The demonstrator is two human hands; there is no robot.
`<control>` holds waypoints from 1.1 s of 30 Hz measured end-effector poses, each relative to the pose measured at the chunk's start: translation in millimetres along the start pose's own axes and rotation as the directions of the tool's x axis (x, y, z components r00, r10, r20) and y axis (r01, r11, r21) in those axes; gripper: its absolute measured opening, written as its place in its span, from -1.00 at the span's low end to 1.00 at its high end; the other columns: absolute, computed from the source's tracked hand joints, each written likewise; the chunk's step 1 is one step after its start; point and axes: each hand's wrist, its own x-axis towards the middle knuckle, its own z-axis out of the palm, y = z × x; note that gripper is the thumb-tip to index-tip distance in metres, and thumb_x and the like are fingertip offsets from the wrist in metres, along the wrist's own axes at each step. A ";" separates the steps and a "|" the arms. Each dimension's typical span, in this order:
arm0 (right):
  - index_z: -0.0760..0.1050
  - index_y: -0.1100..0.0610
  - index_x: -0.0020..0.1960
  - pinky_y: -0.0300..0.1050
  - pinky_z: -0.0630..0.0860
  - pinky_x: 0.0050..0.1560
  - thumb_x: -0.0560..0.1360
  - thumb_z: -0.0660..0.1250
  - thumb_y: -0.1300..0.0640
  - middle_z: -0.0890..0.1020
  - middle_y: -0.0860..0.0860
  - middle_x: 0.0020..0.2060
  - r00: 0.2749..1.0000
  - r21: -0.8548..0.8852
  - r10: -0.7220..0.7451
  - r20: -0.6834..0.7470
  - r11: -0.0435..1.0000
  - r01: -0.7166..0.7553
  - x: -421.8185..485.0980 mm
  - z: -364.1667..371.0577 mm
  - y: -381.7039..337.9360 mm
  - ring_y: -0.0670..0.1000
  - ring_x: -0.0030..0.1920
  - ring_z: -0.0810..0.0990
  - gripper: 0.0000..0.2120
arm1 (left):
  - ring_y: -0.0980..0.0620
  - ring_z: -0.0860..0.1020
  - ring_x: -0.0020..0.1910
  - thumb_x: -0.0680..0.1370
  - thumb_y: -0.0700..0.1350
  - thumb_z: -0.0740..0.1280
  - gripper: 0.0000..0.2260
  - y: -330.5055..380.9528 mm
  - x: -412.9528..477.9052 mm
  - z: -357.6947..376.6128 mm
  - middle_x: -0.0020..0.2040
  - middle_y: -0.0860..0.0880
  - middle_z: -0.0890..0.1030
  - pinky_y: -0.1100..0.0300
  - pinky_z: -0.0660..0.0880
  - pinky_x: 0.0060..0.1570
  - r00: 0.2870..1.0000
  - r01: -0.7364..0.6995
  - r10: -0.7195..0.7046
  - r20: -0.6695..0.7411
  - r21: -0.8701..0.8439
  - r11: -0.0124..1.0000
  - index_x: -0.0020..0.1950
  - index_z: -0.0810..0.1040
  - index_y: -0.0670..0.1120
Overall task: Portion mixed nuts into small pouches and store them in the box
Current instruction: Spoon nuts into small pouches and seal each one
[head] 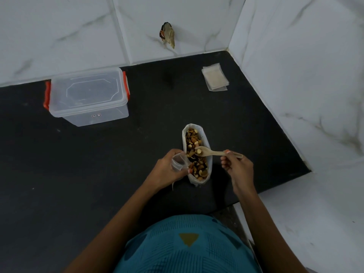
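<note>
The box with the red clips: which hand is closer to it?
Left. The left hand, holding a small pouch, is right of the box, nearer the person. The right hand, holding the spoon, is farther right, beyond the nut bag.

Teal top (177,257) covers the torso, cloth printed all over. Olive-yellow triangle (188,239) at its middle, point down — the one warm mark. Left and right of the triangle: darker teal patches filled with fine hatching and grid lines. Above-right of it, small dark-blue blotches. Forearms bare — left forearm (122,213), right forearm (256,209) either side of the triangle.
</note>
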 end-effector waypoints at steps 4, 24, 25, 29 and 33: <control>0.53 0.20 -0.11 -0.25 0.47 -0.23 0.52 0.26 0.26 0.55 0.06 -0.32 0.998 0.098 0.061 0.006 0.993 -0.062 0.9 -4.1 -3.0 -0.09 -0.30 0.52 -0.91 | 0.18 0.44 0.14 0.41 -0.08 0.45 -0.56 -1.3 -0.4 -1.7 0.13 0.10 0.48 0.36 0.38 0.04 1.000 0.017 -0.017 -0.016 -0.008 1.000 0.20 0.36 0.06; 0.55 0.14 -0.15 -0.29 0.52 -0.27 0.50 0.26 0.23 0.59 -0.03 -0.40 0.981 0.078 -0.044 0.191 0.996 0.029 -39.0 8.6 -43.3 -0.16 -0.37 0.55 -0.89 | 0.24 0.43 0.11 0.34 -0.18 0.50 -0.48 10.3 -0.1 4.4 0.13 0.13 0.44 0.40 0.40 0.05 0.951 -0.138 0.127 -0.282 -0.017 0.990 0.17 0.32 0.07; 0.55 0.14 -0.16 -0.29 0.52 -0.27 0.50 0.26 0.24 0.59 -0.02 -0.39 0.976 0.034 -0.078 0.206 0.997 0.073 -42.2 12.9 -43.3 -0.15 -0.37 0.55 -0.89 | 0.19 0.43 0.15 0.34 -0.19 0.50 -0.47 9.7 -0.2 4.7 0.15 0.10 0.45 0.31 0.42 0.11 0.948 -0.145 0.132 -0.289 -0.024 0.989 0.17 0.32 0.08; 0.54 0.13 -0.18 -0.33 0.52 -0.30 0.50 0.27 0.27 0.59 0.01 -0.39 0.942 -0.129 -0.245 0.230 0.952 0.279 -49.8 26.0 -39.3 -0.16 -0.39 0.55 -0.87 | 0.09 0.41 0.24 0.33 -0.19 0.50 -0.47 11.0 -1.4 4.4 0.16 0.10 0.44 0.11 0.42 0.21 0.931 -0.160 0.134 -0.338 -0.047 0.986 0.15 0.32 0.11; 0.52 0.04 -0.21 -0.32 0.51 -0.28 0.50 0.29 0.25 0.59 -0.03 -0.43 0.888 -0.256 -0.369 0.274 0.862 0.437 -56.0 37.0 -33.1 -0.19 -0.40 0.55 -0.83 | 0.05 0.44 0.17 0.34 -0.20 0.50 -0.51 13.7 -3.0 4.7 0.10 0.11 0.46 0.08 0.45 0.15 0.910 -0.212 0.182 -0.371 -0.040 0.976 0.14 0.35 0.08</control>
